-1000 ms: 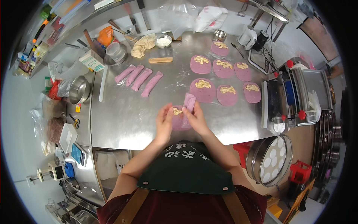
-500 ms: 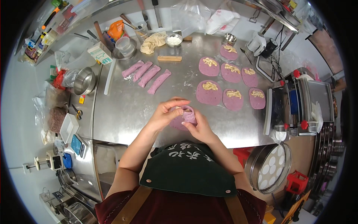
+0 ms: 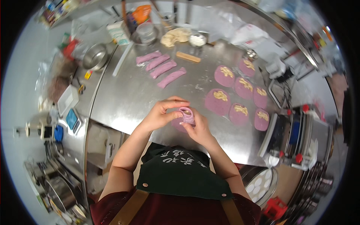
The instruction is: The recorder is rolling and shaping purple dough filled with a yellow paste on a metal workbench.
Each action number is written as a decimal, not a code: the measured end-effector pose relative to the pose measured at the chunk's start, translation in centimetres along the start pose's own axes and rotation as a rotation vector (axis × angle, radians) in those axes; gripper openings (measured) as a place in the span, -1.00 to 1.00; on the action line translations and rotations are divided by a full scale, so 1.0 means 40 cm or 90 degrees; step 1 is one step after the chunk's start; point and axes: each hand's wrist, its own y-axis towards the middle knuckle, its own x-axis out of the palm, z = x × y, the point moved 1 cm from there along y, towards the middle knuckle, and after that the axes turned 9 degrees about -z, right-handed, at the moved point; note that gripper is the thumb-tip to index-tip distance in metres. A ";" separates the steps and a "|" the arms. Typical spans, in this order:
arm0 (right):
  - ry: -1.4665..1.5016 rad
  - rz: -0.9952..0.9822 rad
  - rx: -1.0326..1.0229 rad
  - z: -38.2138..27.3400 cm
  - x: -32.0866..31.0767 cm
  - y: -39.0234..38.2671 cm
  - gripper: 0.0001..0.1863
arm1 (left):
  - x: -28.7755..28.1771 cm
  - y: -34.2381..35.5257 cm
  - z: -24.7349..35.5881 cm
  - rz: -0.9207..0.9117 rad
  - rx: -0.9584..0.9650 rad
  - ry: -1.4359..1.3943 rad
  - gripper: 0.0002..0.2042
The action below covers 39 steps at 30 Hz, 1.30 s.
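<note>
Between both hands, over the near edge of the metal table, is a piece of purple dough (image 3: 188, 119), curled at its upper end with a dark hollow inside. Its flatter part hangs toward the lower left. My left hand (image 3: 163, 113) pinches its left side with the thumb, the other fingers arching over the top. My right hand (image 3: 199, 129) grips its right side, thumb across the front. Ahead to the right lie several flat purple dough rounds (image 3: 215, 107) topped with pale yellow filling (image 3: 240, 109). Several rolled purple dough logs (image 3: 163, 69) lie ahead to the left.
A wooden stick (image 3: 188, 57), a lump of pale dough (image 3: 172, 38) and a bowl of white stuff (image 3: 197, 39) sit at the back of the steel table (image 3: 127, 101). A machine with red knobs (image 3: 292, 138) stands right; a scale (image 3: 72, 119) and steel bowl (image 3: 95, 57) are left.
My view has turned, so the table appears tilted clockwise. The purple dough's curled end looks tighter and narrower between my fingers. Both hands keep their hold.
</note>
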 end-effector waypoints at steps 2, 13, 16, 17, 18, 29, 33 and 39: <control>0.025 0.007 -0.028 0.020 0.045 0.030 -0.48 | -0.034 -0.031 -0.029 0.043 -0.021 0.003 -0.70; 0.422 -0.106 0.333 0.259 0.390 0.127 -0.49 | -0.283 -0.159 -0.291 0.119 -0.274 -0.140 -0.76; 0.538 -0.111 0.419 0.291 0.447 0.143 -0.49 | -0.338 -0.175 -0.356 0.106 -0.383 -0.168 -0.76; 0.542 -0.101 0.430 0.297 0.461 0.141 -0.49 | -0.350 -0.181 -0.374 0.096 -0.392 -0.174 -0.76; 0.554 -0.086 0.455 0.300 0.465 0.151 -0.52 | -0.365 -0.177 -0.389 0.103 -0.407 -0.193 -0.75; 0.304 0.121 0.382 0.314 0.441 0.178 -0.71 | -0.371 -0.152 -0.452 0.063 -0.331 -0.187 -0.74; 0.310 0.124 0.350 0.300 0.415 0.184 -0.77 | -0.351 -0.151 -0.458 0.115 -0.290 -0.175 -0.77; 0.269 0.137 0.355 0.307 0.413 0.186 -0.80 | -0.325 -0.149 -0.469 0.176 -0.268 -0.148 -0.83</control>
